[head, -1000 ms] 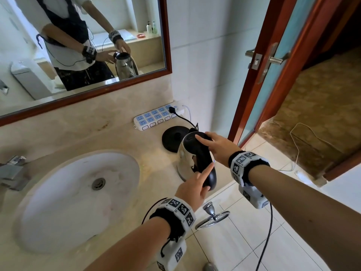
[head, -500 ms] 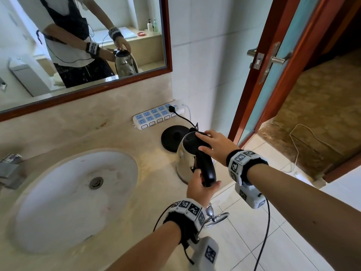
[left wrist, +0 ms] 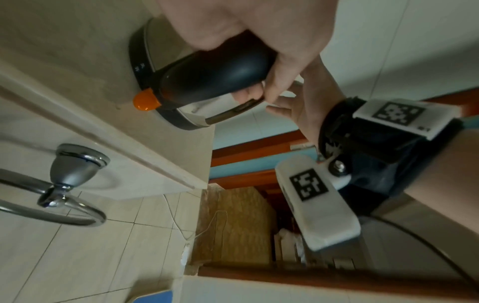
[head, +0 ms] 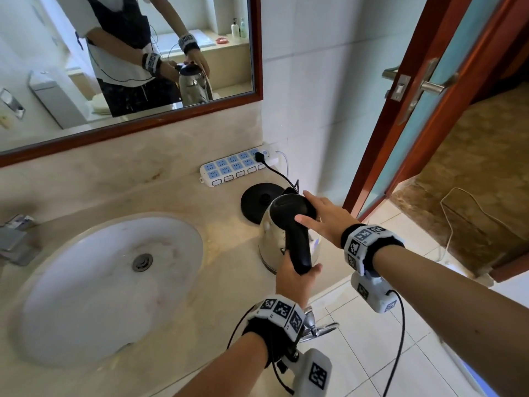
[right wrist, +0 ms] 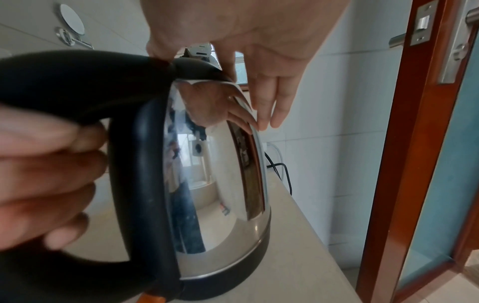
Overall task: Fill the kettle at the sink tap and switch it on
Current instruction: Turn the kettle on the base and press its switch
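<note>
The steel kettle [head: 273, 239] with black lid and handle [head: 297, 245] stands on the beige countertop [head: 223, 247], off its round black base [head: 256, 200]. My left hand [head: 294, 279] grips the lower part of the handle [left wrist: 215, 67], just above the orange switch [left wrist: 146, 101]. My right hand [head: 326, 216] rests on the lid with straight fingers, the thumb lying on the handle's top. In the right wrist view those fingers [right wrist: 269, 98] hang straight beside the shiny kettle body [right wrist: 215, 164]. The tap [head: 14, 239] is at the far left, beside the white basin [head: 86, 296].
A blue-and-white power strip [head: 237, 167] lies against the back wall with the base's cord plugged in. A chrome towel ring [left wrist: 51, 194] hangs under the counter's front edge. A mirror [head: 128, 67] hangs above; the open wooden door [head: 415, 110] is close on the right.
My left hand has gone from reaching with stretched fingers to gripping the kettle handle. The right hand has stayed on the lid. The kettle has hardly moved.
</note>
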